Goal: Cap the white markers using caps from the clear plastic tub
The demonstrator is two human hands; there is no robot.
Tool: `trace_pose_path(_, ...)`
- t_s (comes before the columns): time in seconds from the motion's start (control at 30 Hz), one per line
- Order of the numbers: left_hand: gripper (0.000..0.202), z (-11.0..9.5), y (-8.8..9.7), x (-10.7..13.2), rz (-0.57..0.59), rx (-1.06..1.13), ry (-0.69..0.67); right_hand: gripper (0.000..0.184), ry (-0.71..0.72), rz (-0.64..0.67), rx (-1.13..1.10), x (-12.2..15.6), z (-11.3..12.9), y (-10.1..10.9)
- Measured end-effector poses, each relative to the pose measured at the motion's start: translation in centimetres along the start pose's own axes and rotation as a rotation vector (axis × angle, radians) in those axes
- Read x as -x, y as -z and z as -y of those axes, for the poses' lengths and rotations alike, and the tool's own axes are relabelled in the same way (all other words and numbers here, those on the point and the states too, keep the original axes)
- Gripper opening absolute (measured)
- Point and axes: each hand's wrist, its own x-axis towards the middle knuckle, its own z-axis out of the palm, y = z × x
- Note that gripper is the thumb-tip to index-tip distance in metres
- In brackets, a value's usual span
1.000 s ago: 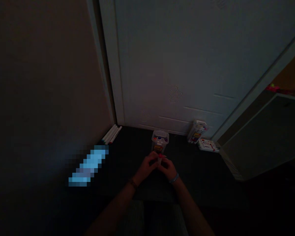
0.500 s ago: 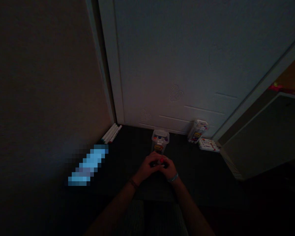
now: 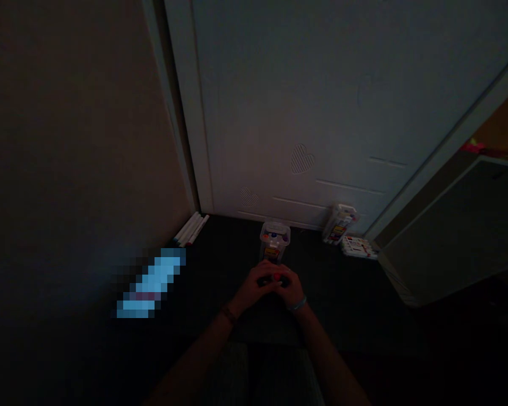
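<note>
The scene is very dark. My left hand [image 3: 254,287] and my right hand [image 3: 291,288] meet close together over the dark floor, fingers curled around a small marker with a red end [image 3: 276,277]. Both hands appear to grip it. Just beyond them stands a clear tub of coloured markers [image 3: 274,242], a little apart from my fingertips. A band sits on each wrist.
A white door [image 3: 305,113] with heart cut-outs rises ahead, a plain wall on the left. A second marker tub [image 3: 340,223] and a flat marker pack [image 3: 359,247] lie at the door's right foot. Loose white pens [image 3: 190,230] lie at the left corner. A blurred blue patch [image 3: 150,285] lies left.
The marker stood upright between my fingers a second ago; now my hands have closed over it and only its red end shows. The view has drifted slightly.
</note>
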Motion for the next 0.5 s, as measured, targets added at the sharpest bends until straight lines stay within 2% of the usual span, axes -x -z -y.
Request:
trace_pose_path(0.23,0.026,-0.08,0.0,-0.05,0.009,-0.011,0.017,0.023,0.054,-0.041,-0.005,-0.08,0.41,0.04)
trace_pose_path(0.5,0.026,0.21,-0.05,0.2,-0.019,-0.003,0.041,0.025,-0.001,-0.029,0.021,0.15,-0.35,-0.01)
